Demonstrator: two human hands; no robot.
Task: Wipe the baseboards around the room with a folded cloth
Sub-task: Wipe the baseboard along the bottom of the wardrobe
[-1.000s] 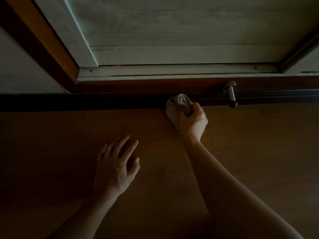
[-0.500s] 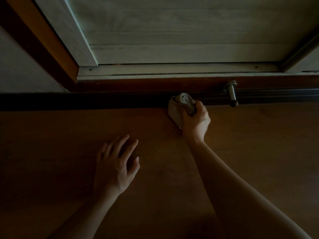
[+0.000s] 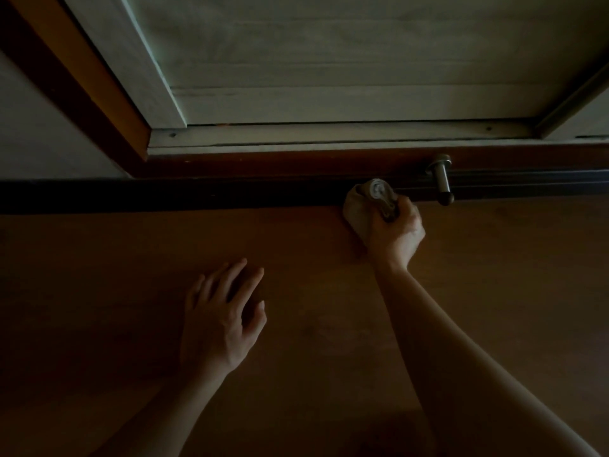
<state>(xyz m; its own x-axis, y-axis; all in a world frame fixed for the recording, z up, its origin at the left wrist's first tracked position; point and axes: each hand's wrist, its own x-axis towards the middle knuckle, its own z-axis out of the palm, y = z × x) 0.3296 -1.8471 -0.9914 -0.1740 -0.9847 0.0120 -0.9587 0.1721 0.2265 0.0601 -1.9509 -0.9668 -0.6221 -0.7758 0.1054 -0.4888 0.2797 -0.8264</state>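
With the right hand [image 3: 397, 232] gripping the cloth [image 3: 357, 209], press it firmly along the baseboard [image 3: 197, 196], easing round the doorstop [image 3: 441, 183].

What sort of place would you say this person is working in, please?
Probably a room in a home, seen near floor level: a wooden floor, a dark baseboard with a metal door stopper, and a pale door above.

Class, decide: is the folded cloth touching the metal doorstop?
Apart. The head view shows a strip of dark baseboard between the cloth and the doorstop.
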